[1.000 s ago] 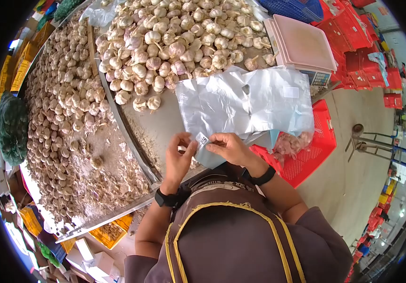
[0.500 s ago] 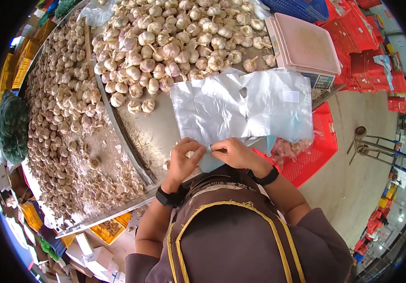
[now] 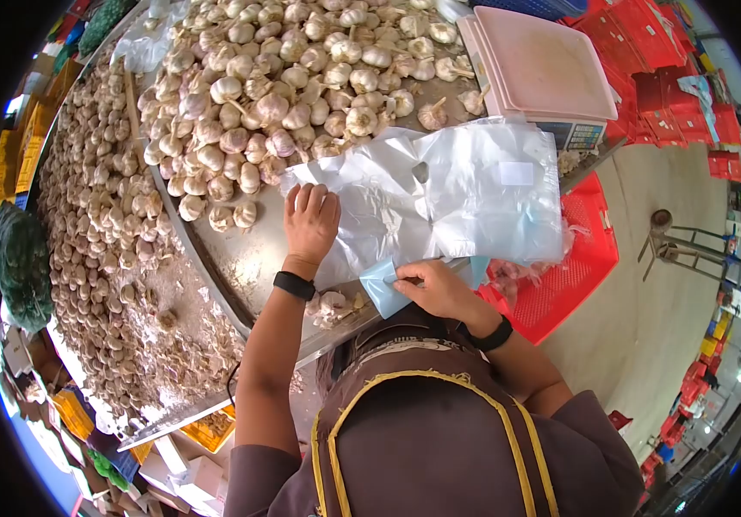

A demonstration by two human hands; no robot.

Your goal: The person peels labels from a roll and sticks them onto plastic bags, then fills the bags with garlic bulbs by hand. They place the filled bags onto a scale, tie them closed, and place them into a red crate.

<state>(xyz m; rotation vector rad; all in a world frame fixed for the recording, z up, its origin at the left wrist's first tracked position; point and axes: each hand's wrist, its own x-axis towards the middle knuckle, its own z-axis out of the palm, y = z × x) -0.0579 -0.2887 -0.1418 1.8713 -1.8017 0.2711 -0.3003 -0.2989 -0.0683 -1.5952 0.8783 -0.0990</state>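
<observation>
- The left hand (image 3: pixel 310 220) is lying palm down on the near left corner of the stack of clear plastic bags (image 3: pixel 465 189), its fingers straight and close together – pressing rather than gripping.
- The right hand (image 3: pixel 439 289) is pinching the pale blue sheet (image 3: pixel 383 289) between thumb and forefinger, right at the near edge of the worktop (image 3: pixel 245 250), where the sheet is poking out from under the bags.
- By my reckoning, the step in hand is one of steadying the bags while working that blue sheet at their edge; any further move would call for the left palm to keep its weight on, since the thin plastic looks ready to slide.
- The bags are lying flat between the heap of garlic (image 3: pixel 284 86) and the pink scale (image 3: pixel 543 69), overhanging the red crate (image 3: pixel 573 276) below.
- A few loose garlic bulbs (image 3: pixel 332 303) are sitting just beside the left wrist.
- Hard to tell – how many bags are in the stack, and whether the blue sheet is a label backing or a bag of its own.
- The right fingertips are partly tucked under the sheet, and the person's own body is hiding the worktop's near rim.
</observation>
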